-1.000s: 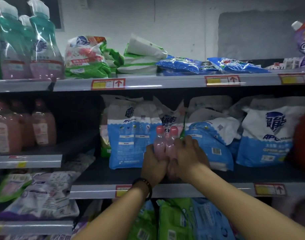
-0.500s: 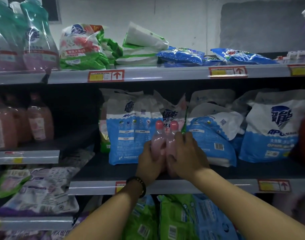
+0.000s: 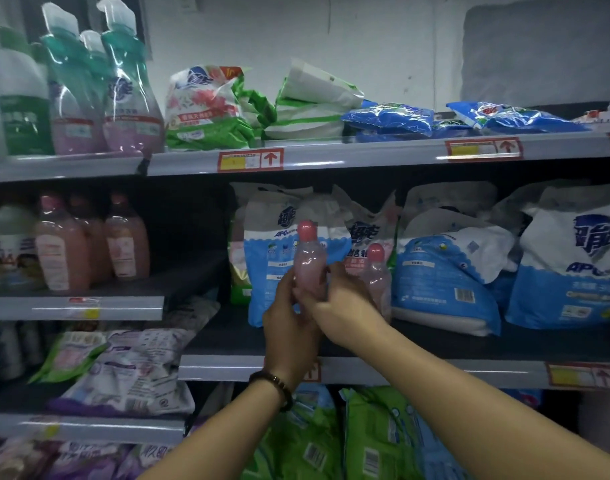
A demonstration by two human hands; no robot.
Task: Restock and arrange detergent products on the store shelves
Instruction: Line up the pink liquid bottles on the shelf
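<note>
Left hand (image 3: 289, 323) wrapped round the body of a pink bottle (image 3: 309, 268), lifted in front of the blue bags (image 3: 279, 258) on the middle shelf (image 3: 435, 370); right hand (image 3: 341, 306) fingers curled against its right side. Second pink bottle (image 3: 378, 271) stands just right, behind. Small clear plastic, probably light, stiff, slick; grip mid-body. Half a second ago both bottles sat together, lower; now one is raised and separated.

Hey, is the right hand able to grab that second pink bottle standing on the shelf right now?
Probably yes. The second pink bottle stands just behind the right hand, with nothing between them. But that hand is helping the left hand hold the raised pink bottle, so it would need to let go first.
</note>
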